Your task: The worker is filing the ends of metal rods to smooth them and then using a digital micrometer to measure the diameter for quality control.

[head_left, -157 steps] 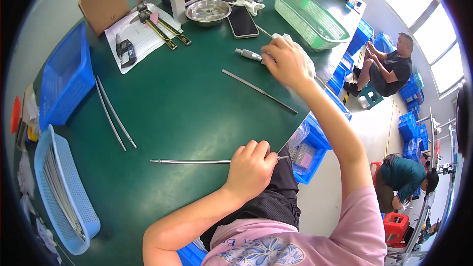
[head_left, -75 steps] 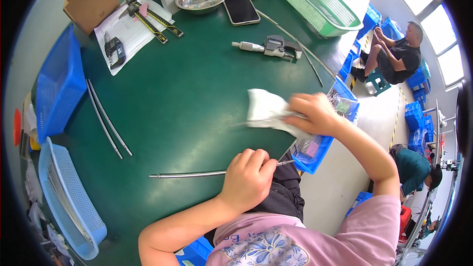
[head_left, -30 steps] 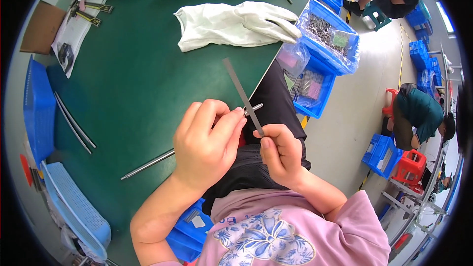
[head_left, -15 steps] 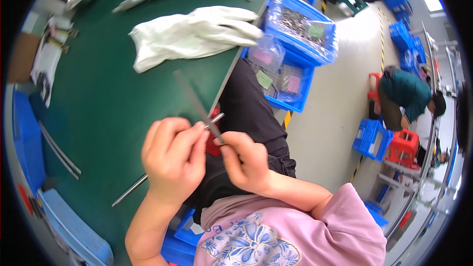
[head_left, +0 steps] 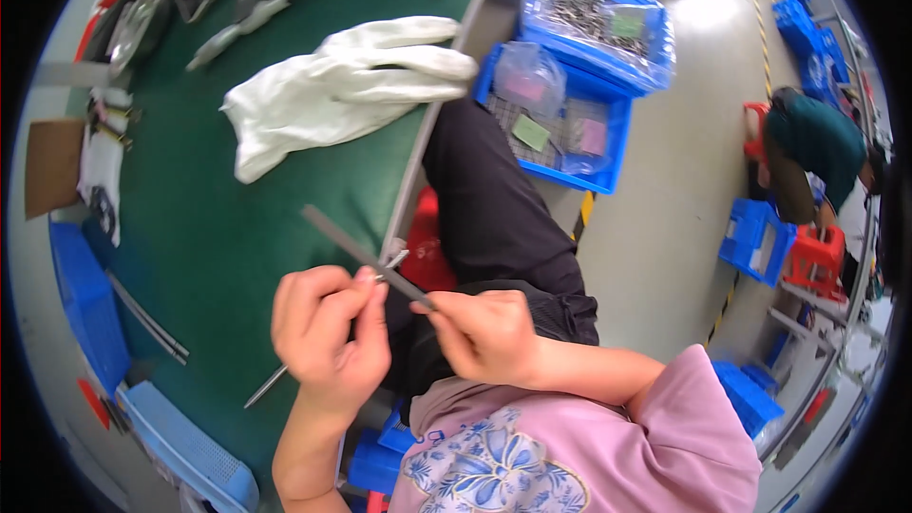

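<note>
My left hand (head_left: 328, 328) is closed round a thin shiny metal rod (head_left: 264, 388). The rod slants through the fist; its upper end shows beyond the fingertips and its lower end sticks out over the green table. Between thumb and fingers, my right hand (head_left: 489, 332) pinches one end of a flat grey file (head_left: 332, 233). The file lies across the rod close to my left fingertips, its free end pointing up and left over the table. Whether it touches the rod I cannot tell. A white glove (head_left: 351, 85) lies flat beyond both hands.
Blue bins (head_left: 570, 176) with bagged metal parts stand right of the green table (head_left: 209, 275). A light blue basket (head_left: 190, 442) and curved metal strips (head_left: 147, 318) are at the left. A person in dark green (head_left: 817, 147) bends near a red stool (head_left: 815, 261).
The file now slants at a flatter angle, its free end further left and lower. Both hands keep their holds. The whole view has shifted, with the glove appearing further left.
</note>
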The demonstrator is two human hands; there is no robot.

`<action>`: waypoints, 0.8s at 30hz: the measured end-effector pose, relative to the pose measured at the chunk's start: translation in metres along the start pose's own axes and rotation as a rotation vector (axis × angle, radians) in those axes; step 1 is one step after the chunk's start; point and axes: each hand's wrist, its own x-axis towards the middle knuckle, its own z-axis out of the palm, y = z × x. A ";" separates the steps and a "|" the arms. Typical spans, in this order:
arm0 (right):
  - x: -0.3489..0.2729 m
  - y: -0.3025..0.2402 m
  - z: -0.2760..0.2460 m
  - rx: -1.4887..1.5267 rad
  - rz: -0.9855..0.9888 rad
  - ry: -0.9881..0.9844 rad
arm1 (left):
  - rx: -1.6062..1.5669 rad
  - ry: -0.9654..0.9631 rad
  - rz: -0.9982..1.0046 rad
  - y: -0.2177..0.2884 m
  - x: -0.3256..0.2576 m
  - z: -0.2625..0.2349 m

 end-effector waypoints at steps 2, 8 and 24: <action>0.005 0.000 0.001 0.001 -0.035 0.034 | -0.022 0.011 0.011 0.001 0.003 0.001; 0.006 -0.003 -0.001 -0.116 -0.063 -0.019 | -0.062 0.045 -0.018 0.002 0.002 0.002; 0.007 0.005 -0.010 -0.226 -0.131 -0.058 | -0.068 0.059 -0.035 0.004 0.004 0.006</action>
